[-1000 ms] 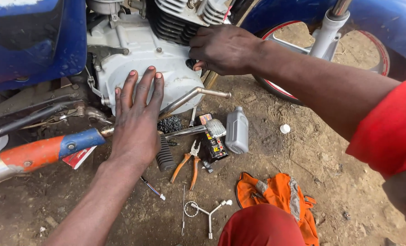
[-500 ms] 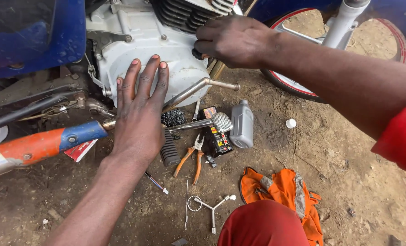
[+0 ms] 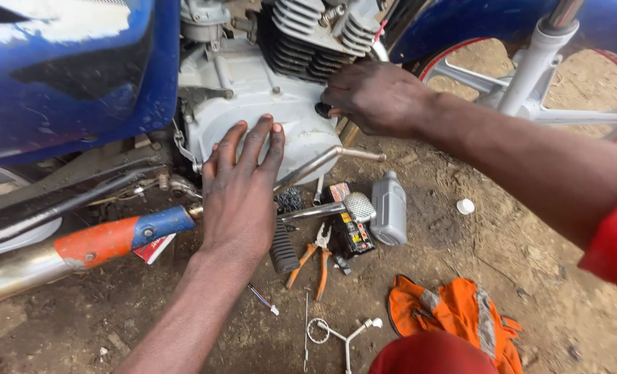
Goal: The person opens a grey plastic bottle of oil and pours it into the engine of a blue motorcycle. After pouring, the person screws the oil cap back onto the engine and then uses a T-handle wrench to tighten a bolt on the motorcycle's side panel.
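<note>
Left hand point(image 3: 242, 197) flat, fingers spread open on engine side cover point(image 3: 253, 114); right hand point(image 3: 374, 97) fingers pinching black filler cap point(image 3: 321, 109) (grey oil bottle point(image 3: 389, 208) on dirt below).

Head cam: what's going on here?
A person is working at the side of a blue motorcycle on dirt ground. The left hand is pressed flat against the pale engine side cover. The right hand has its fingertips on a small black cap at the cover's upper right. On the ground below lie orange-handled pliers, a grey oil bottle, a white bottle cap and an orange cloth.
</note>
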